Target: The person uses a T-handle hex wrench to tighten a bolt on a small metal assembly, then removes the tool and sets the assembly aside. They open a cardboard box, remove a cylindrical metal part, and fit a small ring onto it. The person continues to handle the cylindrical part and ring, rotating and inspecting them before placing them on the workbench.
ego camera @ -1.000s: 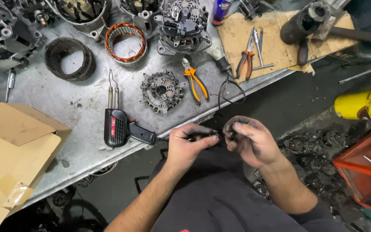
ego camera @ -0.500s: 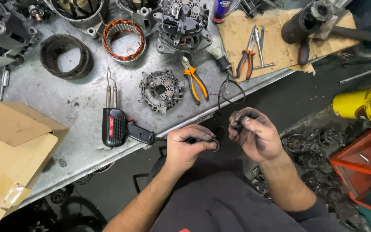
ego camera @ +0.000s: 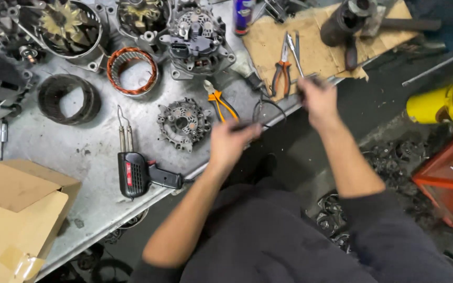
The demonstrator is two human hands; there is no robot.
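A person's left hand and right hand were raised over the edge of a grey metal tabletop. Each hand's fingers were closed on an end of a thin black wire looping between them, beside orange-handled pliers. Motion blur hid the finer grip. A steady, even hold would probably keep the wire from slipping.

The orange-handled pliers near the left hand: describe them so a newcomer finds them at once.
Start at the grey metal workbench and find the person's left hand at its front edge. Just beyond that hand lie the pliers with orange-yellow handles, right of the round grey finned alternator plate. The other pliers, with red handles, lie farther right on brown cardboard.
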